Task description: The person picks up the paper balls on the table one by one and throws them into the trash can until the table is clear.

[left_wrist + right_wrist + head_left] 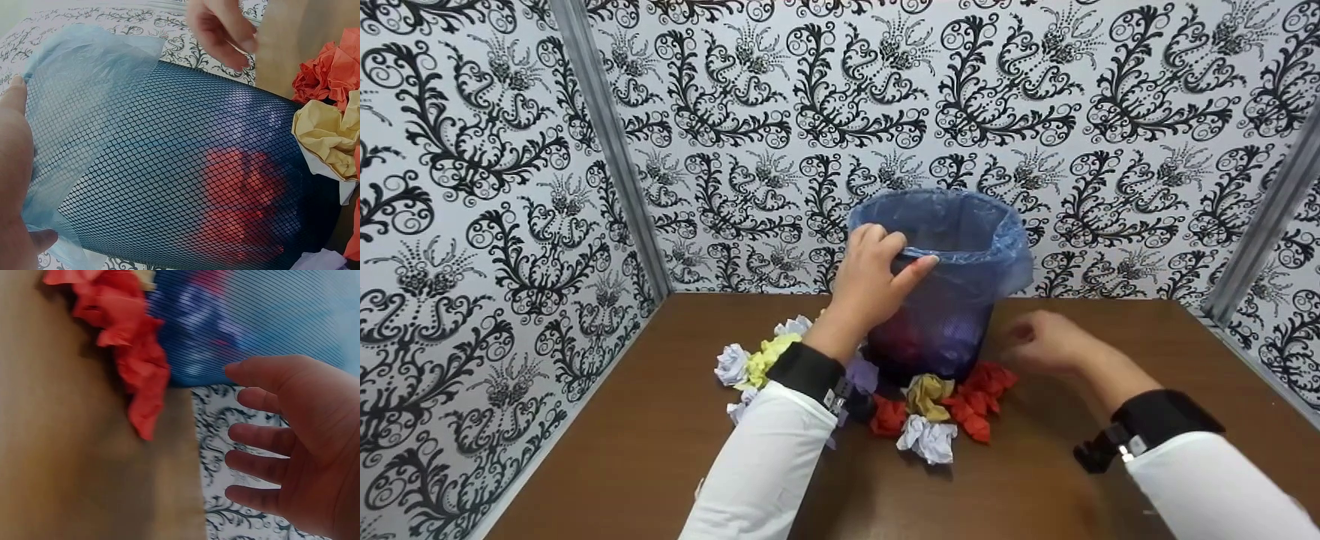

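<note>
A dark mesh wastebasket (pixel 934 319), lined with a translucent blue plastic bag (pixel 1011 251) folded over its rim, leans slightly on the brown table. My left hand (pixel 874 274) grips the lined rim at its near left side. Through the mesh in the left wrist view, red crumpled paper (pixel 242 197) and purplish paper show low inside. My right hand (pixel 1050 343), blurred in the head view, hovers right of the basket and holds nothing. Its fingers are spread and relaxed in the right wrist view. Nearest to it lies red crumpled paper (pixel 981 396), outside the basket's base.
Around the base sit a tan paper ball (pixel 928 396), a white one (pixel 928 439) and another red one (pixel 889 416). Further left are yellow (pixel 771 352), white (pixel 731 365) and purple (pixel 861 373) crumpled papers, partly behind my left forearm. Patterned panels (pixel 780 135) enclose the table (pixel 645 450).
</note>
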`<state>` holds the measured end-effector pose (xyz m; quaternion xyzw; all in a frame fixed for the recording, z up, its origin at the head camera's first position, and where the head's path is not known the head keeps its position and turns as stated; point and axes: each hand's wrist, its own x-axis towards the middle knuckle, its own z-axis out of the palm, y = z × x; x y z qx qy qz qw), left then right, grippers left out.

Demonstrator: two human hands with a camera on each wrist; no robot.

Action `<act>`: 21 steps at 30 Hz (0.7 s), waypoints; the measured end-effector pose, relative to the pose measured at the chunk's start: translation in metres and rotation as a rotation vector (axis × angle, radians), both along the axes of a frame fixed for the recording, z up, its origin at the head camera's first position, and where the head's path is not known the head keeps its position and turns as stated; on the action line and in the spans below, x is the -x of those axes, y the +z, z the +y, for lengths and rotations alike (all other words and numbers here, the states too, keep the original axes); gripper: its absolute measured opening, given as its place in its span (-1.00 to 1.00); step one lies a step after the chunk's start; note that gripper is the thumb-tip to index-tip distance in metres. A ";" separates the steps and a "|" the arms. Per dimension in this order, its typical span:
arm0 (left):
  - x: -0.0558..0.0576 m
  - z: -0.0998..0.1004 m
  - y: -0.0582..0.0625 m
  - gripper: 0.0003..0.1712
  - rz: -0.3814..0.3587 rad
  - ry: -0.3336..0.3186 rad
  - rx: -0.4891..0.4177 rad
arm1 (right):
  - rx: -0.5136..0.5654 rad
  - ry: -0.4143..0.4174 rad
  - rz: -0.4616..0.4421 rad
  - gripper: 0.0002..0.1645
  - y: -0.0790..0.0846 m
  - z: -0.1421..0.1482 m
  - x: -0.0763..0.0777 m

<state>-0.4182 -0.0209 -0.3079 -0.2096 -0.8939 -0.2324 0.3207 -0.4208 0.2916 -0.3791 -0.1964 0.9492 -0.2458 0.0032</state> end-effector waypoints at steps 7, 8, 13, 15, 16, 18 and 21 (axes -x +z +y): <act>-0.001 0.000 -0.001 -0.34 -0.004 0.001 -0.003 | -0.036 -0.009 0.003 -0.41 -0.025 -0.021 0.001; -0.001 0.000 -0.001 -0.35 -0.004 -0.002 -0.003 | -0.043 -0.004 0.013 -0.45 -0.028 -0.023 0.001; -0.001 0.000 -0.001 -0.35 -0.005 -0.009 -0.001 | -0.048 0.038 -0.008 -0.51 -0.036 -0.030 0.001; -0.002 0.000 -0.001 -0.35 -0.004 -0.009 0.000 | -0.047 0.055 -0.029 -0.51 -0.037 -0.032 0.000; -0.001 0.000 0.000 -0.35 -0.002 -0.008 0.001 | -0.045 0.061 -0.039 -0.50 -0.037 -0.032 -0.001; -0.001 0.000 0.000 -0.34 -0.002 -0.004 0.001 | -0.043 0.075 -0.046 -0.48 -0.037 -0.033 -0.001; -0.001 0.000 0.000 -0.34 -0.004 0.001 0.002 | -0.033 0.081 -0.070 -0.47 -0.036 -0.035 -0.002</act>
